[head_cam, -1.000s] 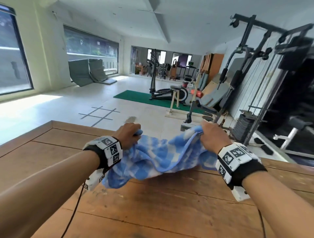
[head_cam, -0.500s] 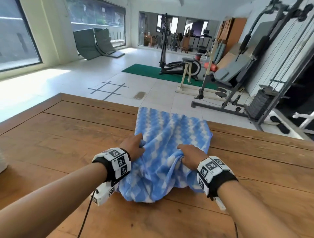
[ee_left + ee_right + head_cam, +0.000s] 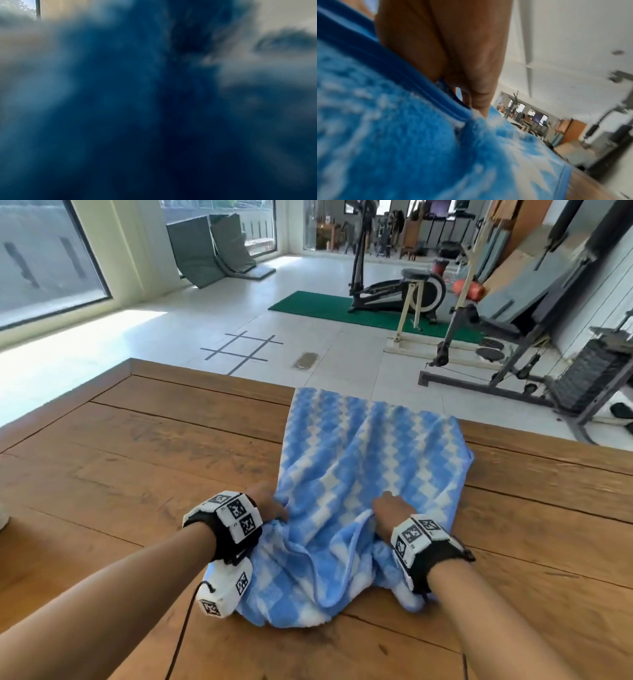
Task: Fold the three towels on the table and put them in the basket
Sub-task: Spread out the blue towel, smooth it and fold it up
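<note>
Early stage: the blue-and-white checked terry towel (image 3: 363, 474) lies on the brown wooden plank table (image 3: 144, 460), far half spread flat toward the far edge, near half bunched and rumpled under the wrists. No finished fold shows. Left hand (image 3: 267, 505) grips the towel's left edge, fingers curled into the cloth. Right hand (image 3: 387, 508) pinches a hemmed edge near the middle; the right wrist view shows fingers (image 3: 477, 94) clamped on the blue hem. Hands are apart, both on the towel. Other two towels and basket are not in view, so all three folds and basket placement seem left. Left wrist view is blurred blue. No readable writing; wrist bands (image 3: 236, 513) carry only black-and-white square markers.
</note>
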Tool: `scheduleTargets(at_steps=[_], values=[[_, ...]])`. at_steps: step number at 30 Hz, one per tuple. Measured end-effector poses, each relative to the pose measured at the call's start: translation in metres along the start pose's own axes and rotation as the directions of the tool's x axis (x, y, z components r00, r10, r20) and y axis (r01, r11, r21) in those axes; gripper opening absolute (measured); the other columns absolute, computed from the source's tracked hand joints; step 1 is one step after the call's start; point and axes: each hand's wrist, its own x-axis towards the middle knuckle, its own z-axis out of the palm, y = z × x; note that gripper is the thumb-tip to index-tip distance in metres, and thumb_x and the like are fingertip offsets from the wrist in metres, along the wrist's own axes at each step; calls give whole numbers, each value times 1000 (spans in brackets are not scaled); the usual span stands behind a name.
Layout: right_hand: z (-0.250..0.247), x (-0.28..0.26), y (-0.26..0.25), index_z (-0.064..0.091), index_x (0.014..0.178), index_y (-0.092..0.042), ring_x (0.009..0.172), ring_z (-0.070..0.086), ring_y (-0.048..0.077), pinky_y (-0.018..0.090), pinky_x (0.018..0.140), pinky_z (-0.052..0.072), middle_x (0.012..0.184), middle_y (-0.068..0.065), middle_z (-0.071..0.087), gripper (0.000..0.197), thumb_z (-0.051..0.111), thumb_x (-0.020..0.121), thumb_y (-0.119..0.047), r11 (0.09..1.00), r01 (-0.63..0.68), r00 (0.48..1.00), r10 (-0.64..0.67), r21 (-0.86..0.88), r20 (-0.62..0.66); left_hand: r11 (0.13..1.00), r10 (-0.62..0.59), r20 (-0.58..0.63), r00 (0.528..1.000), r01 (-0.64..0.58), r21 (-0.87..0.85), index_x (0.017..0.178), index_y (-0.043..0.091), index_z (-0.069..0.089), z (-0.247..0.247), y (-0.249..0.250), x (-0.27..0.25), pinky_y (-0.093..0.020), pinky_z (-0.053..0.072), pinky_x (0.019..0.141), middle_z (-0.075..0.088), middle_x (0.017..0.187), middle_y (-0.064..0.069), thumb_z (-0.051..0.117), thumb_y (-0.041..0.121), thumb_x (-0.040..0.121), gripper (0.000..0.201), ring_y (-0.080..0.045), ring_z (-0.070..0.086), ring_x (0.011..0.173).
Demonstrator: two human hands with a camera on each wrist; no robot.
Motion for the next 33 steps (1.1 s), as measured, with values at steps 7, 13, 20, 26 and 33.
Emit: scheduleTargets(at_steps=[7, 13, 20, 26, 33], values=[[-18, -33, 13, 52, 115, -7, 115, 55, 35, 36, 90, 46, 126, 19, 54, 29, 53, 89, -20, 1000, -17, 1000, 17, 27, -16, 926, 190, -174, 966, -235, -294, 66, 10, 60, -29, 11, -20, -19, 40, 54, 57, 67, 0, 71, 8, 77, 16, -14, 53, 66], [-58, -96, -5, 55, 116, -11, 110, 58, 31, 32, 82, 44, 123, 14, 58, 32, 44, 91, -27, 999, -52, 997, 52, 17, -48, 839, 257, -410, 875, -412, -354, 82, 19, 60, -67, 8, -62, -27, 46, 70, 63, 74, 1, 68, 8, 71, 17, -18, 60, 75], [-87, -180, -55, 55, 100, -12, 91, 56, 27, 28, 73, 40, 110, 14, 61, 27, 52, 89, -37, 997, -18, 1000, 18, -69, 8, 908, 412, -505, 759, -387, 160, 94, 16, 53, -116, -5, -148, -33, 43, 72, 63, 106, -9, 59, 34, 83, 22, -31, 59, 95], [-85, -243, -87, 57, 116, -16, 104, 58, 28, 31, 80, 42, 119, 10, 61, 45, 57, 84, -48, 983, -40, 999, 41, -179, 4, 794, 491, -84, 867, -406, 452, 107, 5, 65, -121, -24, -222, -19, 31, 53, 65, 112, -14, 54, 30, 92, 30, -19, 53, 87], [-30, -275, -99, 52, 88, -21, 79, 56, 24, 31, 71, 45, 89, 4, 58, 38, 61, 77, -57, 987, 13, 997, -1, -160, 75, 833, 407, 79, 910, -405, 377, 81, 10, 60, -72, -81, -227, -26, 37, 71, 60, 85, -11, 55, 54, 88, 45, -19, 50, 77]])
